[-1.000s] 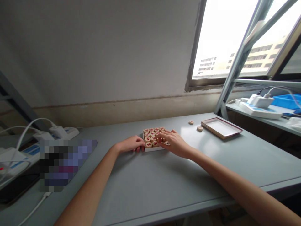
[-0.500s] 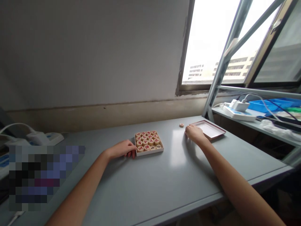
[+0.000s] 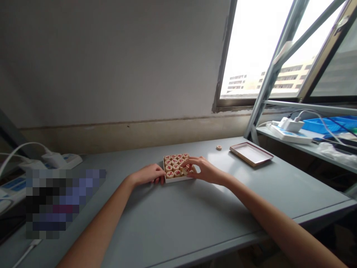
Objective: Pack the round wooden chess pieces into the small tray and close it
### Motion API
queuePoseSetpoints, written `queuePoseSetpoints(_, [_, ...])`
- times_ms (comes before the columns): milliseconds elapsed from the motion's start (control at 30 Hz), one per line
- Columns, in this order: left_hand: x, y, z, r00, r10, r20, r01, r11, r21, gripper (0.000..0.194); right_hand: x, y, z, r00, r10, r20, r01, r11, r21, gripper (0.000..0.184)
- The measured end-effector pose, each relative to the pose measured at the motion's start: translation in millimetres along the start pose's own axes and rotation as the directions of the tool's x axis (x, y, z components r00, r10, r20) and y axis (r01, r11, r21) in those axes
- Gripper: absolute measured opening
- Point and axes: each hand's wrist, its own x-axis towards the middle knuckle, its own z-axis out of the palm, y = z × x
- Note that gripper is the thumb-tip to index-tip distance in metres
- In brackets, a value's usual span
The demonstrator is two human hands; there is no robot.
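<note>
An open white box [image 3: 178,179] of round wooden Chinese chess pieces [image 3: 174,161] with red characters lies on the grey table. My left hand [image 3: 149,174] rests at the box's left side, fingers curled and thumb against its near left corner. Over the right part of the box, my right hand [image 3: 205,169] pinches a tilted chess piece [image 3: 185,171] between thumb and fingers. That hand hides several pieces at the right. One loose chess piece [image 3: 219,147] lies farther back, to the right of the box.
The box lid [image 3: 252,153] lies inside-up at the table's back right. A metal frame [image 3: 260,93] and a shelf with a power strip [image 3: 290,133] and blue trays [image 3: 329,124] stand to the right. Another power strip [image 3: 71,160] and a pixelated area are at the left.
My right hand has moved left from beside the lid to the box, with a chess piece now showing in its fingers. My left hand stays at the box's left side.
</note>
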Motion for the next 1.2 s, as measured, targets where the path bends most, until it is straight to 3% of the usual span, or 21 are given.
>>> queuePoseSetpoints(233, [-1.3,0.1,-0.9,1.0,0.003,-0.006,-0.003,1.0,0.021,0.034,-2.0,5.5,0.3,1.0,0.006,-0.001,-0.006,0.999,-0.042,0.017])
queuePoseSetpoints(367, [-0.1,-1.4,-0.7,1.0,-0.005,-0.005,0.005,1.0,0.016,0.035,-2.1,5.0,-2.9,0.998,0.036,-0.042,-0.043,0.984,-0.173,0.011])
queuePoseSetpoints(500, [1.3,-2.6,-0.3,1.0,-0.016,-0.007,0.016,0.999,0.028,0.035,-2.1,5.1,-3.9,0.995,0.07,-0.07,-0.087,0.956,-0.281,0.016])
queuePoseSetpoints(700, [1.2,-2.2,-0.5,1.0,-0.015,-0.012,0.016,1.0,0.024,0.035,-0.5,14.3,-0.7,0.994,0.049,-0.093,-0.074,0.957,-0.28,0.02])
queuePoseSetpoints(800, [1.5,-2.4,-0.1,1.0,-0.022,-0.02,0.023,0.999,0.024,0.035,0.6,37.8,-5.4,0.946,0.158,-0.284,-0.259,0.894,-0.364,0.019])
queuePoseSetpoints(900, [1.9,-1.6,0.8,0.999,-0.029,-0.024,0.03,0.999,0.011,0.034,-2.1,72.3,-12.6,0.812,0.331,-0.48,-0.537,0.745,-0.394,0.021])
queuePoseSetpoints(1000, [1.1,1.0,1.3,0.999,-0.036,-0.03,0.037,0.999,0.01,0.033,-8.5,102.1,-16.7,0.714,0.537,-0.451,-0.697,0.609,-0.378,0.041])
queuePoseSetpoints(1100, [-0.3,3.9,1.2,0.999,-0.033,-0.034,0.033,0.999,0.014,0.033,-14.1,115.8,-16.9,0.707,0.617,-0.346,-0.707,0.597,-0.379,0.04])
queuePoseSetpoints(1200, [-1.1,5.1,0.8,0.999,-0.027,-0.029,0.027,0.999,0.017,0.033,-16.3,115.3,-18.7,0.757,0.577,-0.308,-0.654,0.655,-0.38,0.033])
